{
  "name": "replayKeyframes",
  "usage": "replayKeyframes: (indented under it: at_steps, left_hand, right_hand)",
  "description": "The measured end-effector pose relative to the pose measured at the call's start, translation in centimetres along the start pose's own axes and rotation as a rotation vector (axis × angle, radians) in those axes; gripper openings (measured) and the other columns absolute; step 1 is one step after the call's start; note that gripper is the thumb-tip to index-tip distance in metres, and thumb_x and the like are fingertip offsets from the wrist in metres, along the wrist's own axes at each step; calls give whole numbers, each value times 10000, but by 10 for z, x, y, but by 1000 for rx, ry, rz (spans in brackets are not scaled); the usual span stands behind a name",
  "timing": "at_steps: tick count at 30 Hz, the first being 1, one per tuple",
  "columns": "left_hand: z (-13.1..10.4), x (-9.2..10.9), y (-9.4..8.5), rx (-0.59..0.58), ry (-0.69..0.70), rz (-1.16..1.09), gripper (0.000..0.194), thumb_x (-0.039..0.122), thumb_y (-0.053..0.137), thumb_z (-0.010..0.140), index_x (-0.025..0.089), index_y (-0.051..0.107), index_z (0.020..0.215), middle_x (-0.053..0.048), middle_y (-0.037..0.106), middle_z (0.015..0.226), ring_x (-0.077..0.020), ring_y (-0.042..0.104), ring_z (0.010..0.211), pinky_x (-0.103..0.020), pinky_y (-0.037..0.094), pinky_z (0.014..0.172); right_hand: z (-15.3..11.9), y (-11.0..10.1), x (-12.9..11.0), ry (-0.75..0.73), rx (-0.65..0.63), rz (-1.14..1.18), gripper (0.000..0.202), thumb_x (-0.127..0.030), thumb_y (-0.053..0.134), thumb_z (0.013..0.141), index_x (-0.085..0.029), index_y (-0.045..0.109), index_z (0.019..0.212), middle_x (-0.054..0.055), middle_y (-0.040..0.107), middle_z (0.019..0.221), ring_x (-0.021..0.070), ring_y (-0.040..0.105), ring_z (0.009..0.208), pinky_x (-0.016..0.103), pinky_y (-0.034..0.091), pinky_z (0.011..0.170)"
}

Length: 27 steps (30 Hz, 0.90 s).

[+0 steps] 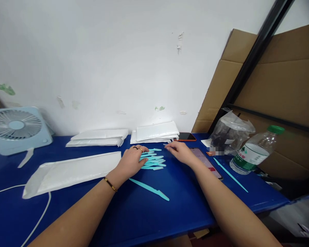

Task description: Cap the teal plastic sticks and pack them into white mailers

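A small heap of teal plastic sticks [154,160] lies on the blue table [149,212]. My left hand [130,161], with rings and a thin bracelet, rests flat on the heap's left side, fingers spread over the sticks. My right hand [179,151] is just right of the heap, fingertips touching the table near one stick end; whether it pinches one is unclear. A single teal stick [149,189] lies loose in front of the heap. Another long teal stick [230,174] lies to the right.
A white padded envelope [72,173] lies at left, with two envelope stacks [99,137] [156,132] by the wall. A fan [16,128] and white cable [38,216] sit far left. Two phones [186,136] [207,163], a plastic bag [230,132] and a water bottle [254,151] stand right.
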<state>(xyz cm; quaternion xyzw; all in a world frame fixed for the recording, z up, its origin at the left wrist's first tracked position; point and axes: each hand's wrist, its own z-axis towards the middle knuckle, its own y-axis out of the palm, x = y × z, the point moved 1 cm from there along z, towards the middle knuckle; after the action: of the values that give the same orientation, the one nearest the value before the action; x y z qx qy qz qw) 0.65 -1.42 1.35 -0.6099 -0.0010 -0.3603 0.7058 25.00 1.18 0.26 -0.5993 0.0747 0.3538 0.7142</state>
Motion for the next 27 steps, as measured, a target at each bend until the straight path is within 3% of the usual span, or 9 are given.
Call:
replayKeyframes:
  at_steps: [3, 7, 10, 12, 16, 20, 22, 25, 27]
  left_hand:
    - [-5, 8, -9, -100, 23, -51, 238, 346, 511, 777, 231, 586, 972, -28, 601, 969, -184, 549, 839, -273, 403, 697]
    - [-17, 24, -14, -471, 140, -152, 255, 402, 649, 659, 243, 647, 859, 14, 609, 769, -142, 541, 658, -220, 369, 533]
    - [-23, 30, -12, -625, 144, -184, 234, 370, 700, 600, 233, 668, 788, 24, 606, 680, -130, 534, 590, -211, 344, 474]
    - [-25, 30, -9, -655, 125, -196, 159, 352, 665, 643, 224, 663, 736, 23, 604, 636, -127, 530, 561, -212, 340, 464]
    - [-21, 31, -7, -541, 121, -237, 152, 351, 570, 730, 211, 627, 741, 9, 621, 670, -135, 537, 590, -222, 359, 503]
    - [-12, 26, -6, -381, -8, -519, 205, 387, 444, 824, 196, 514, 841, 2, 620, 739, -132, 591, 656, -229, 420, 596]
    - [-8, 21, -4, -279, -55, -583, 224, 412, 430, 835, 193, 477, 844, 8, 595, 737, -124, 592, 637, -235, 430, 606]
    - [-3, 13, 0, -171, -65, -609, 231, 420, 442, 831, 190, 466, 836, 19, 557, 711, -108, 570, 597, -234, 429, 597]
    - [-2, 9, 2, -155, -64, -628, 233, 420, 448, 829, 188, 463, 831, 21, 549, 702, -101, 554, 586, -229, 426, 584]
  right_hand:
    - [5, -4, 14, 27, 141, -242, 336, -125, 395, 836, -164, 613, 1089, 100, 587, 1122, 200, 556, 995, 307, 417, 869]
    - [12, 7, 18, -30, -4, -370, 427, -86, 402, 815, -173, 520, 1216, 94, 523, 1223, 198, 489, 1092, 297, 373, 928]
    - [14, 13, 12, 13, -67, -451, 333, -116, 425, 817, -161, 584, 1107, 99, 571, 1124, 202, 519, 1029, 286, 383, 890]
    - [14, 13, 8, 75, -70, -482, 255, -120, 445, 802, -142, 619, 986, 110, 593, 1038, 197, 560, 939, 267, 406, 821]
    - [11, 10, 6, 151, -37, -499, 197, -67, 504, 706, -111, 614, 863, 149, 615, 930, 230, 592, 854, 286, 423, 730]
    - [10, 7, 6, 175, 43, -418, 108, -99, 545, 680, -142, 587, 770, 106, 635, 830, 223, 612, 803, 287, 441, 692]
    - [8, 4, 2, 186, 151, -78, 60, -185, 561, 720, -157, 554, 773, 52, 620, 718, 194, 629, 704, 272, 464, 623]
    - [4, 1, -11, 144, 291, 666, 200, -330, 612, 737, -165, 521, 805, -3, 582, 612, 169, 637, 599, 251, 482, 536]
    - [1, -1, -21, 83, 295, 906, 261, -370, 660, 708, -161, 539, 807, -5, 600, 595, 148, 628, 566, 233, 481, 517]
